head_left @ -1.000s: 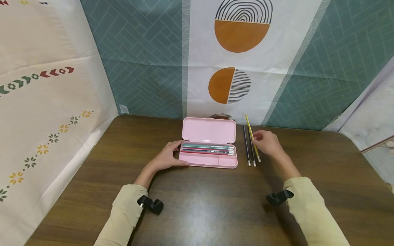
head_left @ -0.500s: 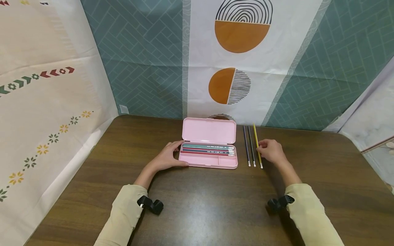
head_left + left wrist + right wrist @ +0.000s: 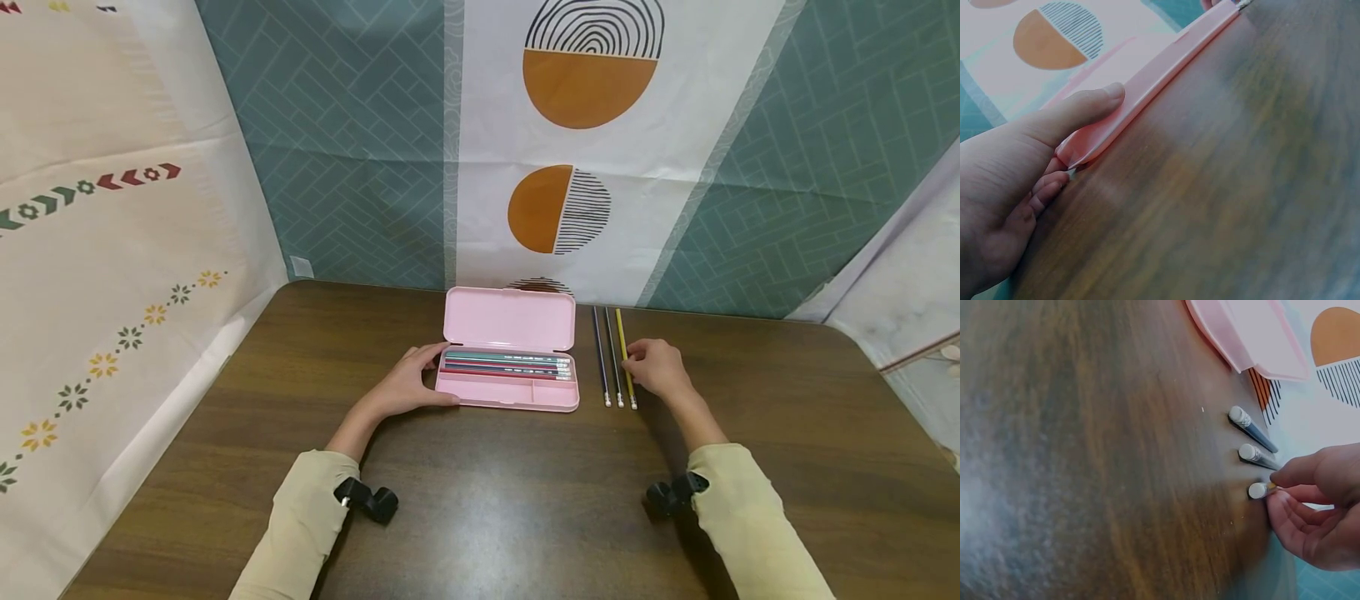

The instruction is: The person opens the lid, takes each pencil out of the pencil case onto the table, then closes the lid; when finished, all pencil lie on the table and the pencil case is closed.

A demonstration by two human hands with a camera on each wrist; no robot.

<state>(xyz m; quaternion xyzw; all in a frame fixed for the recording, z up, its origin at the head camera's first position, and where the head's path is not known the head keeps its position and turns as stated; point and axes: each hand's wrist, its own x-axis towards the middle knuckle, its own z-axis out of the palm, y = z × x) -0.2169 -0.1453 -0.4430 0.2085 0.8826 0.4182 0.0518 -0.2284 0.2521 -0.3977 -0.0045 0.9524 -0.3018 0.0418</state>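
Observation:
An open pink pencil case [image 3: 483,387] lies on the table with several green, red and dark pencils [image 3: 506,365] in its long back compartment; the front compartments hold nothing. My left hand [image 3: 405,385] grips its left end, and in the left wrist view the thumb presses on the case wall [image 3: 1147,81]. To the right of the case, my right hand [image 3: 658,367] pinches a yellow pencil [image 3: 621,332] between thumb and fingers. The right wrist view shows its white eraser end [image 3: 1258,490] at the table surface. Left of it lie two dark pencils [image 3: 600,350], roughly parallel, erasers toward me.
The case's lid [image 3: 510,318] stands raised at the back, close to the patterned cloth [image 3: 480,225] behind the table [image 3: 480,492]. Another cloth [image 3: 127,275] hangs along the left side. A small black device [image 3: 367,498] is strapped to each wrist.
My right hand has carried the yellow pencil off the dark ones to the right, then slightly back left, laying it down almost parallel to them. The left hand and the case have stayed put.

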